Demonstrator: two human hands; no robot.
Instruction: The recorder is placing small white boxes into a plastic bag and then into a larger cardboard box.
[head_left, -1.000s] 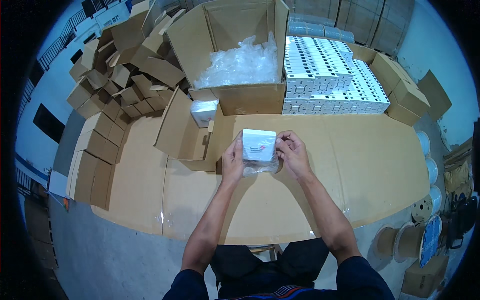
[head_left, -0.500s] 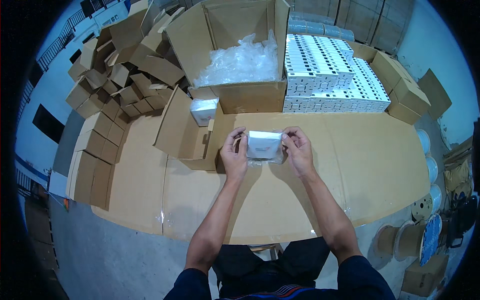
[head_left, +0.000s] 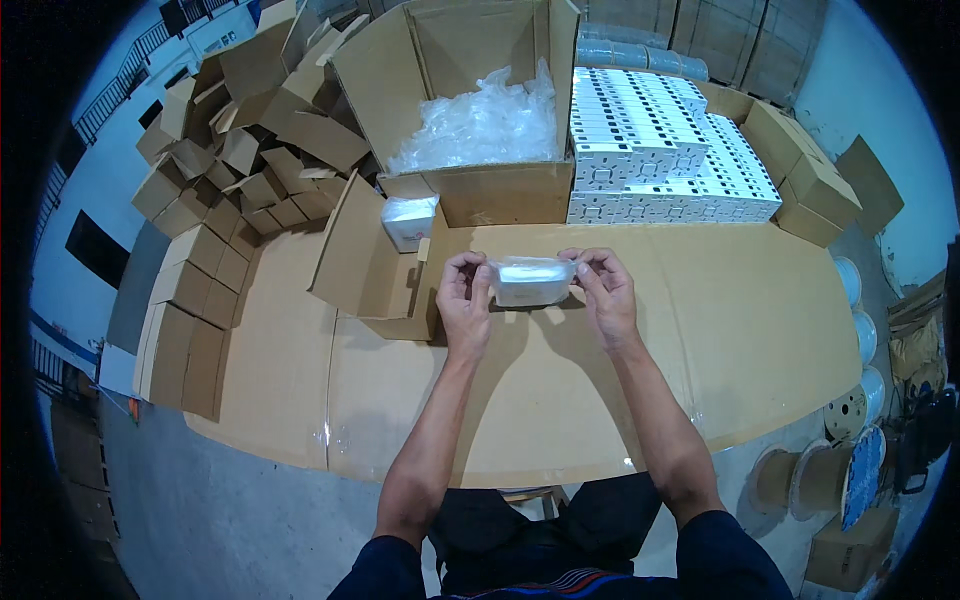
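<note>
Hands [head_left: 535, 290] hold bagged white box [head_left: 530, 280]; open carton [head_left: 470, 190] beyond.

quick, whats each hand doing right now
Left hand: closed on the left end of the small white box in a clear bag.
Right hand: closed on the right end of the same box.

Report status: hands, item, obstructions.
Left hand and right hand pinch small white box in clear plastic bag above cardboard-covered table. Nothing between them.
</note>
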